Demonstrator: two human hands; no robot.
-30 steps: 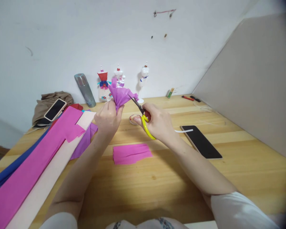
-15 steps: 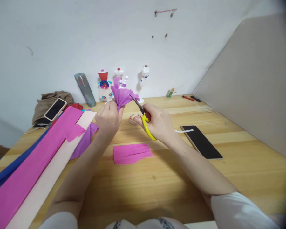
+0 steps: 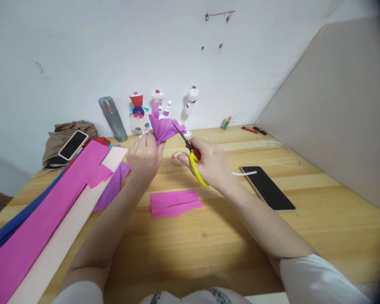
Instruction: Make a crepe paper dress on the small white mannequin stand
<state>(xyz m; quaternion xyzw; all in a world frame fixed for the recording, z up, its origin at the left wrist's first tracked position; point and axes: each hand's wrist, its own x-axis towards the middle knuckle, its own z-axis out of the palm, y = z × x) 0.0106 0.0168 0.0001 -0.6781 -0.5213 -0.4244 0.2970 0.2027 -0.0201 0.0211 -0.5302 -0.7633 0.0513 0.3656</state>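
Note:
My left hand (image 3: 145,155) is closed round the gathered base of a piece of purple crepe paper (image 3: 164,128), whose ruffled edge fans out above the fist. In my right hand (image 3: 210,162) are scissors (image 3: 195,166) with yellow handles and dark blades. The blade tips point up and left, at the right side of the purple paper; whether they touch it I cannot tell. Below the hands, a folded pink crepe paper piece (image 3: 176,204) lies flat on the wooden table (image 3: 205,261). A round roll (image 3: 179,158) sits behind the scissors, partly hidden by my right thumb.
Long pink crepe strips (image 3: 50,211) and a cream strip (image 3: 72,228) cover the left side. Decorated mannequin figures (image 3: 137,112), a grey bottle (image 3: 113,118) and a glue stick (image 3: 227,123) stand along the wall. A tablet (image 3: 269,188) lies right; a phone (image 3: 73,145) rests on brown cloth (image 3: 58,137).
Both hands stay almost in place. The purple paper's ruffled top has shifted very slightly to the right, and the scissors have barely moved.

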